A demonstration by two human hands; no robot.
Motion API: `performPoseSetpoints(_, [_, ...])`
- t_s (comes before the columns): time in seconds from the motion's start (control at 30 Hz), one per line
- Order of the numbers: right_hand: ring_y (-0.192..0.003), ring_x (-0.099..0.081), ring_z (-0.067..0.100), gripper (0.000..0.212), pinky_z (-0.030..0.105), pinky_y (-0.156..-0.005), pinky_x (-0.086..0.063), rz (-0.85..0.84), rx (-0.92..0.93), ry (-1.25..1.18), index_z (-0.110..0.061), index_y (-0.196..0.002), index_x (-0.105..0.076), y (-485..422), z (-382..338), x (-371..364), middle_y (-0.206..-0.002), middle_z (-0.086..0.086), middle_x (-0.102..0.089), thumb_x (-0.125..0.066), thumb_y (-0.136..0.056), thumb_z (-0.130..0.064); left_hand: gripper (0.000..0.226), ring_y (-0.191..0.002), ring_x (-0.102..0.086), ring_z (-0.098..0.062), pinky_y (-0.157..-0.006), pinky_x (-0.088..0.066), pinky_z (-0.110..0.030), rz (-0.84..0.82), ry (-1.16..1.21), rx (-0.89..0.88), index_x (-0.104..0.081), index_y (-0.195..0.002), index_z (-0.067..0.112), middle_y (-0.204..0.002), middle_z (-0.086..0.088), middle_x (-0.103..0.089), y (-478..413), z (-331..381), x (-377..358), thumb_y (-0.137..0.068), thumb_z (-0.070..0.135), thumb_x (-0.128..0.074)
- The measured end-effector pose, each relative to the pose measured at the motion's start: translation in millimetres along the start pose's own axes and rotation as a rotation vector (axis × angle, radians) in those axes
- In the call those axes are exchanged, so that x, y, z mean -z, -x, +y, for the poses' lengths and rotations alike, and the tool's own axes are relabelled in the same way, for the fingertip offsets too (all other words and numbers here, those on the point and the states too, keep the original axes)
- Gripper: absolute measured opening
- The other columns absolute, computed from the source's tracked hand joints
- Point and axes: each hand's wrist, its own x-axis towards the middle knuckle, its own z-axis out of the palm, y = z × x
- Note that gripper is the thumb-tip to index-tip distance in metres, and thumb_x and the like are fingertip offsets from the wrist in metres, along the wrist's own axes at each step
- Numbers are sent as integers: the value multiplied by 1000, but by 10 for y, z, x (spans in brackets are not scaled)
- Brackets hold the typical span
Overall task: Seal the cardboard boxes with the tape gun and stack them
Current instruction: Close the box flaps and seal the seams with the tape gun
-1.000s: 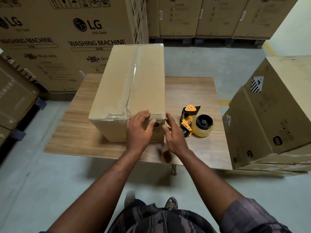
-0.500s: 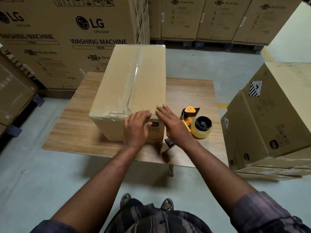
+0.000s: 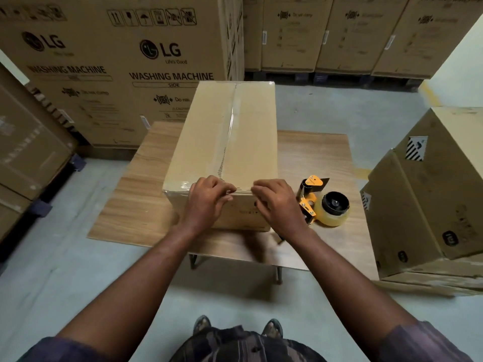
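A long cardboard box (image 3: 224, 131) lies on the wooden table (image 3: 313, 158), with clear tape along its top seam and across its near top edge. My left hand (image 3: 209, 197) and my right hand (image 3: 277, 202) both rest on that near edge. Their bent fingers press the tape there, and the fingertips nearly meet at the seam. The orange tape gun (image 3: 324, 205) with its roll of clear tape lies on the table just right of my right hand, and nothing holds it.
A tilted stack of cardboard boxes (image 3: 431, 199) stands on the floor close to the table's right side. Large washing machine cartons (image 3: 117, 74) line the wall behind and to the left. More cartons on pallets (image 3: 339, 35) stand at the back.
My right hand has moved from beside the box's right corner up onto its near top edge. My left hand has slid left along that edge. The tape gun has stayed put.
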Motion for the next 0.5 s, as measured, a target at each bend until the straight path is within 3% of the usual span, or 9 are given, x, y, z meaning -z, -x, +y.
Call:
performPoseSetpoints(0.13, [-106, -56, 26, 35, 41, -92, -44, 9, -54, 81, -12, -112, -70, -31, -176, -24, -116, 5, -67, -80, -78, -13, 42, -100, -51, -17, -87, -43, -36, -129, 54, 30, -67, -117, 29, -106, 6, -59, -5, -56, 72, -80, 15, -81])
performPoseSetpoints(0.2, [-102, -55, 25, 31, 40, -87, -41, 3, -68, 95, -15, -110, -70, -146, -318, -77, -109, 3, -65, -80, -82, -25, 35, -101, -52, -15, -86, -41, -32, -150, 104, -37, -68, -116, 26, -107, 6, -61, -33, -108, 162, -83, 25, -79])
performPoseSetpoints(0.3, [-96, -53, 25, 23, 38, -78, -39, -43, -113, 112, -18, -101, -71, -289, -437, -177, -101, 2, -61, -76, -85, -34, 23, -96, -56, -12, -85, -42, -38, -84, 98, -42, -71, -107, 28, -101, 11, -64, -41, -300, 307, -87, 37, -75])
performPoseSetpoints(0.4, [-97, -51, 24, 24, 36, -78, -37, -79, -159, 114, -20, -100, -71, -289, -428, -182, -101, 1, -59, -79, -80, -31, 23, -93, -56, -14, -84, -48, -44, -32, 73, 38, -70, -105, 30, -98, 11, -63, 44, -683, 447, -84, 38, -77])
performPoseSetpoints(0.5, [-102, -52, 26, 36, 38, -81, -40, -144, -190, 158, -21, -108, -69, -256, -480, -156, -108, 2, -58, -79, -74, -20, 32, -96, -57, -19, -83, -44, -42, -35, -52, 58, -68, -108, 31, -101, 10, -62, 152, -823, 539, -80, 35, -81])
